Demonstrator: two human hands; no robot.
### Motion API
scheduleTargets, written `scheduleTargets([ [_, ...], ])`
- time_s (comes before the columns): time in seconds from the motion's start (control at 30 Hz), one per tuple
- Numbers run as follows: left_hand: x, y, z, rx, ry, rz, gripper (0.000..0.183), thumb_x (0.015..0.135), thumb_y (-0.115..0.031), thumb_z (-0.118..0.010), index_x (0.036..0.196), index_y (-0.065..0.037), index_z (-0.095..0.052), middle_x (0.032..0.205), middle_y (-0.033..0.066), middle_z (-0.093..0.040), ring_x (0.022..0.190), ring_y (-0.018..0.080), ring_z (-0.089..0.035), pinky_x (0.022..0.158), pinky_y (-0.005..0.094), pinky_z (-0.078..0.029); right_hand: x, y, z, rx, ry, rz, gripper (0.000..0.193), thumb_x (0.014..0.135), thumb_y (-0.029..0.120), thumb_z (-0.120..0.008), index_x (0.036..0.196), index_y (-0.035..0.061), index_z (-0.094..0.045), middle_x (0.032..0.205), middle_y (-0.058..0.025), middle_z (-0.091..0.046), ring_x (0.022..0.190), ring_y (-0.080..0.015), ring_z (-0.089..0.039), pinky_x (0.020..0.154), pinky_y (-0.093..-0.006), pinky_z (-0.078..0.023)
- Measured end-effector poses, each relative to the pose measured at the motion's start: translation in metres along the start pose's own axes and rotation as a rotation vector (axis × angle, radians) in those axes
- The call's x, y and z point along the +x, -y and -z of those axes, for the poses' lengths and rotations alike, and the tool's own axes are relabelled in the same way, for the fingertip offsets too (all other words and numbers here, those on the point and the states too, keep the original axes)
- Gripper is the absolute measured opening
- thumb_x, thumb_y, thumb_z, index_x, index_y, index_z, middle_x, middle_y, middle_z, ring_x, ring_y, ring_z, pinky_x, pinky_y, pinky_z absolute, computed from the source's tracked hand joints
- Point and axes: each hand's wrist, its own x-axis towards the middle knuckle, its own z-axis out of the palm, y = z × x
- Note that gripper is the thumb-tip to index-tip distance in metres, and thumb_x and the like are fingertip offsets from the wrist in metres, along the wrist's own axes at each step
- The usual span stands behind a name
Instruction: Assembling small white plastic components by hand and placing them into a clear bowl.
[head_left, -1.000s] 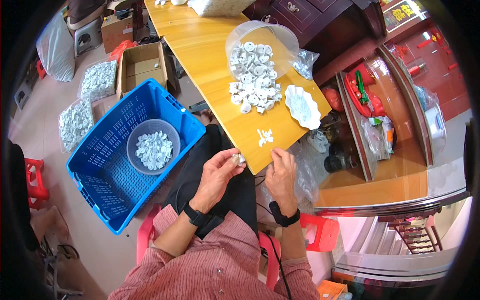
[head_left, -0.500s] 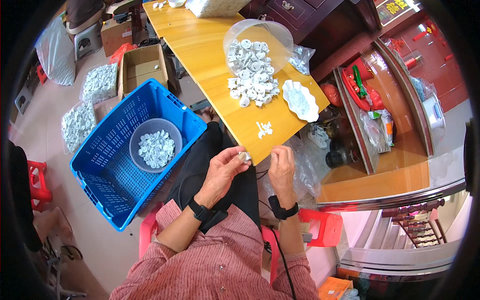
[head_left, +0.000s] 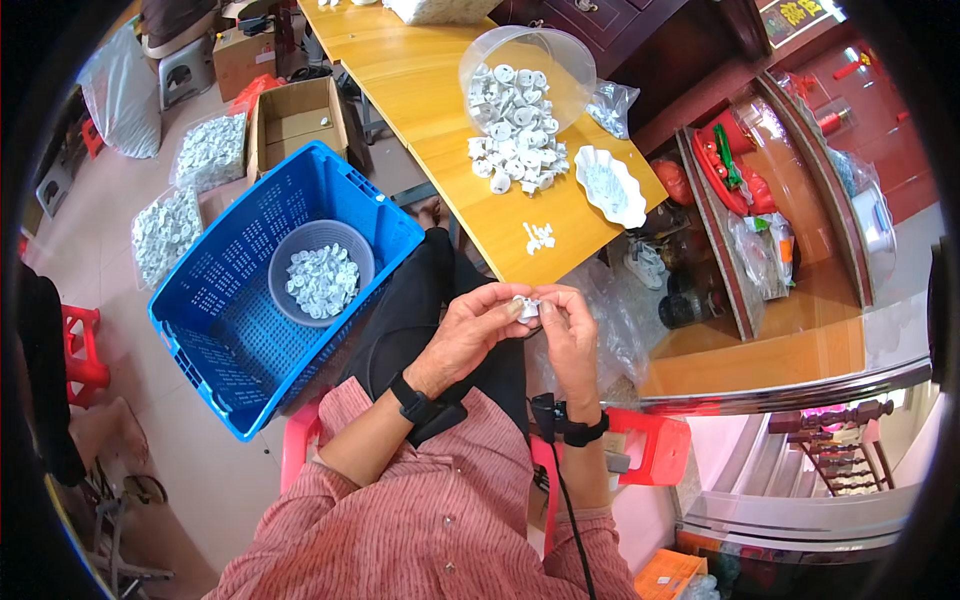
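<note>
Just off the near corner of the wooden table (head_left: 510, 262), my left hand (head_left: 465, 335) pinches a small white plastic part (head_left: 527, 309) between thumb and fingers. My right hand (head_left: 570, 335) meets it there, its thumb and fingertips closed on the part's right side. Whether the right fingers also hold a smaller piece is hidden. Ahead on the table lies a little group of thin white pieces (head_left: 539, 238). Farther off, a heap of white plastic parts (head_left: 515, 155) spills from a clear tub (head_left: 570, 70) on its side. A white scalloped dish (head_left: 632, 212) holds small pale pieces.
At my left, a blue crate (head_left: 190, 385) holds a grey bowl (head_left: 283, 265) of finished-looking white parts. Beyond it are bags of parts (head_left: 165, 235) and an open cardboard box (head_left: 290, 120). Wooden shelves (head_left: 715, 240) stand to the right; another person's leg (head_left: 110, 435) shows at far left.
My right hand has moved left to meet my left hand at the white part; before, the two were apart. The whole view has shifted slightly.
</note>
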Motion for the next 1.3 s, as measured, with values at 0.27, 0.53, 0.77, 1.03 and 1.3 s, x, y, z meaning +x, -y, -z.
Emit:
scheduleTargets([
  [0.27, -0.004, 0.002, -0.005, 0.031, -0.015, -0.022, 0.031, 0.097, -0.013, -0.061, 0.125, 0.002, -0.059, 0.116, 0.0108, -0.066, 0.103, 0.0181, -0.066, 0.091, 0.0305, -0.054, -0.005, 0.017, -0.010, -0.440, -0.206, 0.344, 0.003, 0.091, 0.000, -0.062, 0.093, -0.0006, -0.060, 0.099, -0.0150, -0.062, 0.087, -0.0273, -0.064, 0.077, -0.0342, -0.052],
  [0.53, -0.005, 0.005, -0.003, 0.011, 0.007, -0.026, 0.031, 0.097, -0.012, -0.063, 0.125, 0.000, -0.060, 0.115, 0.0098, -0.066, 0.104, 0.0176, -0.065, 0.091, 0.0312, -0.054, -0.014, 0.024, -0.014, -0.498, -0.297, 0.338, 0.007, 0.088, 0.000, -0.066, 0.094, 0.0015, -0.063, 0.093, -0.0134, -0.060, 0.081, -0.0290, -0.064, 0.067, -0.0370, -0.053],
  [0.77, -0.005, 0.005, -0.001, 0.006, 0.017, -0.011, 0.033, 0.095, -0.011, -0.064, 0.125, 0.000, -0.059, 0.116, 0.0100, -0.066, 0.105, 0.0182, -0.065, 0.090, 0.0308, -0.055, -0.017, 0.027, -0.010, -0.594, -0.207, 0.394, 0.011, 0.089, -0.001, -0.063, 0.099, 0.0031, -0.066, 0.093, -0.0127, -0.060, 0.081, -0.0304, -0.064, 0.069, -0.0395, -0.053],
  [1.03, -0.005, 0.004, -0.001, 0.070, 0.022, 0.000, 0.033, 0.095, -0.011, -0.064, 0.126, 0.000, -0.059, 0.116, 0.0091, -0.066, 0.105, 0.0170, -0.065, 0.090, 0.0302, -0.055, -0.018, 0.026, -0.004, -0.665, -0.158, 0.377, 0.011, 0.089, 0.000, -0.063, 0.099, 0.0020, -0.065, 0.093, -0.0125, -0.060, 0.082, -0.0322, -0.064, 0.069, -0.0410, -0.052],
  [1.3, -0.006, 0.004, -0.005, 0.048, 0.100, -0.032, 0.037, 0.094, -0.009, -0.065, 0.129, -0.001, -0.057, 0.124, 0.0119, -0.063, 0.112, 0.0206, -0.063, 0.097, 0.0336, -0.053, -0.019, 0.032, -0.004, -0.447, -0.281, 0.295, 0.005, 0.091, -0.003, -0.059, 0.095, -0.0005, -0.061, 0.095, -0.0128, -0.060, 0.083, -0.0226, -0.063, 0.071, -0.0318, -0.052],
])
